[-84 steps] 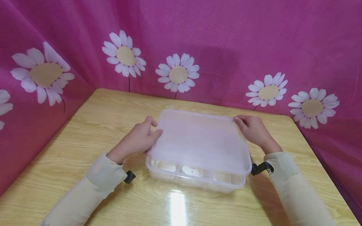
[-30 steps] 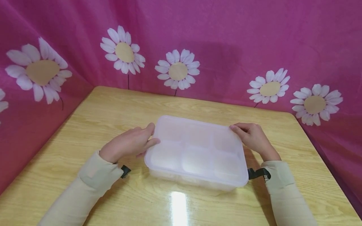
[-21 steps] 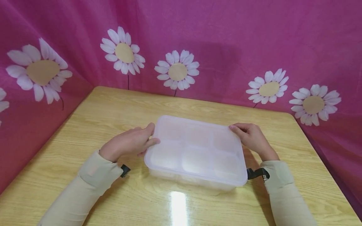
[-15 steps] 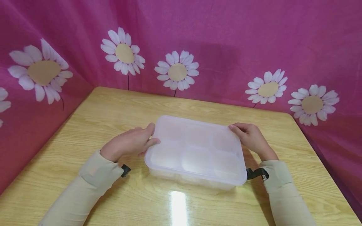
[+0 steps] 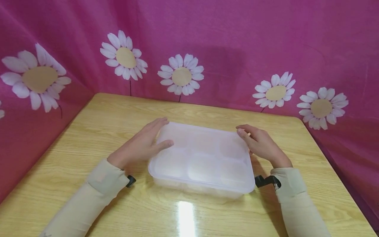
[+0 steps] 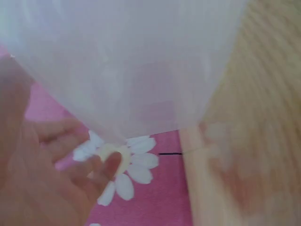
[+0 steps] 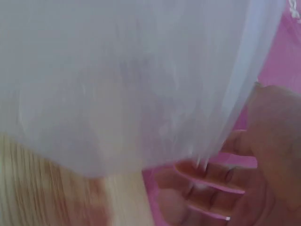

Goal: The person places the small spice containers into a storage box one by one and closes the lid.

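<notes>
A translucent plastic food box (image 5: pixel 195 188) stands on the table with its frosted flat lid (image 5: pixel 204 164) lying over the top; compartment dividers show faintly through. At the box's left side is my left hand (image 5: pixel 137 146), fingers extended toward the far-left corner and thumb over the lid's edge. My right hand (image 5: pixel 262 143) is at the far-right corner, thumb near the lid's rim and fingers loosely bent beyond it. In the left wrist view, the left-hand fingers (image 6: pixel 70 155) spread beside the box. The right wrist view has relaxed right-hand fingers (image 7: pixel 211 188) beside the box wall.
The wood-grain table (image 5: pixel 118 204) extends around the box on all sides. A magenta cloth (image 5: pixel 219 39) printed with daisies hangs behind the table and along its left side. Small black wrist mounts (image 5: pixel 267 181) stick out from the sleeves.
The lid, at first tilted above the compartments, has come down onto the box. My left hand has straightened its fingers and shifted up along the edge; my right hand has loosened at its corner.
</notes>
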Motion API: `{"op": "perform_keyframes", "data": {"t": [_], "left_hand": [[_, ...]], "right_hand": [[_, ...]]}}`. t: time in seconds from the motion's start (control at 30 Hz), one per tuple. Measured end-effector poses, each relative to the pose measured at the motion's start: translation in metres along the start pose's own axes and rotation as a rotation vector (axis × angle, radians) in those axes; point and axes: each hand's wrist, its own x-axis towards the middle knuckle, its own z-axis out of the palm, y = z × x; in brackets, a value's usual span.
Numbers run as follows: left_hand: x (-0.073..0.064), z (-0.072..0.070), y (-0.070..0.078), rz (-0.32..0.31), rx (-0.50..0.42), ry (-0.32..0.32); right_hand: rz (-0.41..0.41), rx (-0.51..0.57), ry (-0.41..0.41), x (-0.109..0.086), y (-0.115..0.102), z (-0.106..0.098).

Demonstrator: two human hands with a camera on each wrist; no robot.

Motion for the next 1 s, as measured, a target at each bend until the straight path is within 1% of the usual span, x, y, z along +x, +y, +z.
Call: {"op": "perform_keyframes", "data": {"t": [0.1,0.17,0.23,0.37,0.6,0.8,1.0], "left_hand": [[0.002,0.004,-0.004,0.036,0.003,-0.071],[0.002,0.006,-0.006,0.030,0.004,-0.105],[0.002,0.007,-0.007,0.022,0.007,-0.123],[0.002,0.010,-0.007,0.016,0.030,-0.134],[0.002,0.012,-0.004,0.022,0.100,-0.122],[0.003,0.009,0.000,0.014,0.146,-0.137],[0.004,0.006,0.004,-0.002,0.194,-0.143]], "right_hand": [[-0.045,-0.025,-0.035,-0.003,-0.010,0.001],[-0.070,-0.039,-0.066,-0.006,-0.016,0.004],[-0.071,-0.044,-0.098,-0.008,-0.019,0.007],[-0.073,-0.062,-0.118,-0.011,-0.023,0.014],[-0.087,-0.059,-0.071,-0.015,-0.021,0.023],[-0.080,-0.075,-0.058,-0.016,-0.022,0.023],[-0.063,-0.071,-0.060,-0.013,-0.022,0.023]]}}
